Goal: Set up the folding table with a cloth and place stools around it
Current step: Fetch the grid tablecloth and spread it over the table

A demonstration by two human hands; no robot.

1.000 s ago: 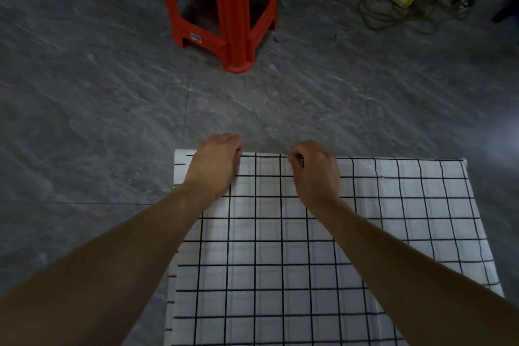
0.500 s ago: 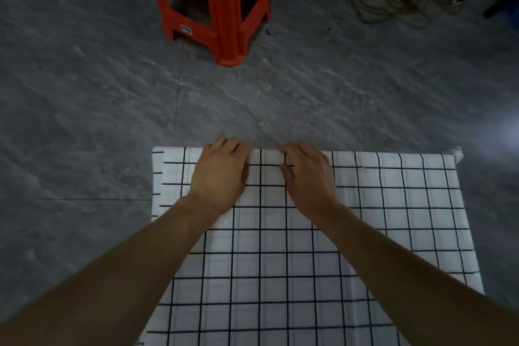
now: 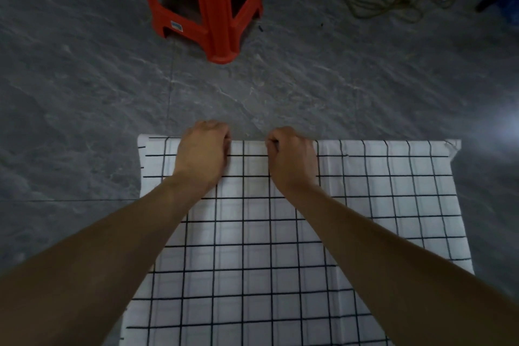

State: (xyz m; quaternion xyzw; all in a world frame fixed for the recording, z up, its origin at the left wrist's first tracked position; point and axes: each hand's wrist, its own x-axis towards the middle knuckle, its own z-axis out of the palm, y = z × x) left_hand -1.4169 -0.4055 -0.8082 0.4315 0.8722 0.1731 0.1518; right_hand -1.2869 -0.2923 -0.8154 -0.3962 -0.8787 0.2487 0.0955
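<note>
Left hand (image 3: 203,149) and right hand (image 3: 290,154) each curl their fingers tight on the far hem of the black-grid white cloth (image 3: 280,233) spread back from the fingertips over the hidden table, likely tugging it square; red plastic stool (image 3: 207,8) stands well beyond the fingertips.

The cloth (image 3: 309,233) is thin woven fabric, matt white with a fine black grid, lying smooth apart from faint fold creases. Beyond the cloth's far edge, the floor (image 3: 84,78) is grey stone-look tile with pale veining and a dull sheen. Farther beyond the cloth, the stool (image 3: 222,31) is moulded red plastic, smooth and slightly glossy, with a small label (image 3: 176,26) stuck near its foot.
</note>
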